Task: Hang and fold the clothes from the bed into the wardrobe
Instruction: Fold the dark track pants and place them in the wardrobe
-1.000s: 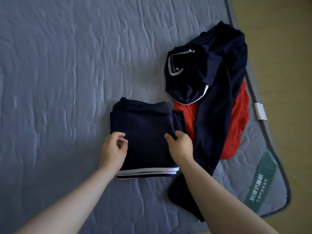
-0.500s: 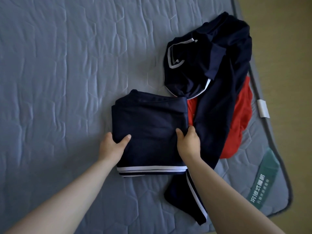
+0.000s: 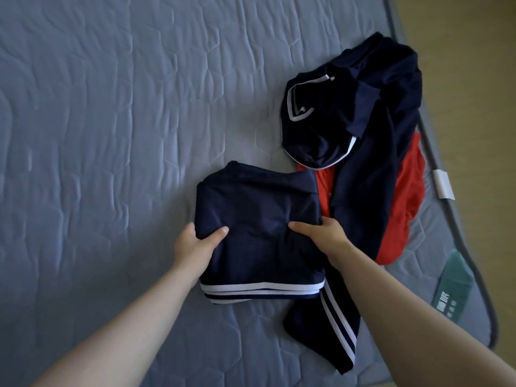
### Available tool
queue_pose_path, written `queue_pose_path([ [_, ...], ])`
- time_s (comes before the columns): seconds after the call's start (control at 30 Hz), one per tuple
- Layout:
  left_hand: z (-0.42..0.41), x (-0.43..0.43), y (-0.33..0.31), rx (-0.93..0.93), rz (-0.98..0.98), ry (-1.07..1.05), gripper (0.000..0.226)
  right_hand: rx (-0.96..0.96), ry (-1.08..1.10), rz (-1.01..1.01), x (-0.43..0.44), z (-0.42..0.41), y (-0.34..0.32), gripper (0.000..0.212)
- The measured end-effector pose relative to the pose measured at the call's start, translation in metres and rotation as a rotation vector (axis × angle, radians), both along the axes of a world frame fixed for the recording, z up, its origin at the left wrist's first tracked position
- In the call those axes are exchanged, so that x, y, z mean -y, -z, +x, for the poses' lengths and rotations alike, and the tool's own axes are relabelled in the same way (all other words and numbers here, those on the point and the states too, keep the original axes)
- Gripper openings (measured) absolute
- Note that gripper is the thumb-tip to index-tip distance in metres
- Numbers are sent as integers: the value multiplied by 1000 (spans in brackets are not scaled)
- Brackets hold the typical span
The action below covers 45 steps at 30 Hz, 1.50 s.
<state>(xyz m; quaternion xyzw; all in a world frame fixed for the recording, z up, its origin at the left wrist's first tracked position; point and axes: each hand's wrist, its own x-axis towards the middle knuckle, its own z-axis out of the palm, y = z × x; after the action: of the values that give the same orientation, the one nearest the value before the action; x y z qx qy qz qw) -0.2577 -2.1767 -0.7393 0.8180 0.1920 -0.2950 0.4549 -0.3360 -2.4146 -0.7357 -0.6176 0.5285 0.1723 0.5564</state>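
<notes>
Navy folded garment held between left hand and right hand, fingers curled under edges, thumbs on top

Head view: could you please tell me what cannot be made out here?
All in the head view:
- Red garment: mostly under the unfolded navy clothes; type unclear.
- Fingers of left hand and right hand: tucked under the folded navy garment.
- Green label print: too small and blurred.
- Wardrobe: outside the frame.

— What's hidden?
— Fingers of the left hand and right hand, under the folded navy garment; most of the red garment, beneath navy trousers.
— The green label?
— Print too blurred to read.
</notes>
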Motion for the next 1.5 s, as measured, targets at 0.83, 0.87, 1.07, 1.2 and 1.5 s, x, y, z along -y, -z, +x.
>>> queue_pose_path([
  [0.83,48,-69,-381,501,-277,117,24,591,-77,-234,-68,23,-384,26],
  [0.87,49,-74,-399,527,-285,126,24,617,-73,-248,-71,23,-400,27],
  [1.07,63,-97,-527,716,-357,192,29,791,-85,-325,-93,30,-529,32],
  [1.2,71,-107,-612,834,-422,175,20,888,-98,-397,-102,38,-616,27],
  [1.5,77,-135,-760,1041,-497,166,32,1162,-173,-446,-124,49,-765,33],
])
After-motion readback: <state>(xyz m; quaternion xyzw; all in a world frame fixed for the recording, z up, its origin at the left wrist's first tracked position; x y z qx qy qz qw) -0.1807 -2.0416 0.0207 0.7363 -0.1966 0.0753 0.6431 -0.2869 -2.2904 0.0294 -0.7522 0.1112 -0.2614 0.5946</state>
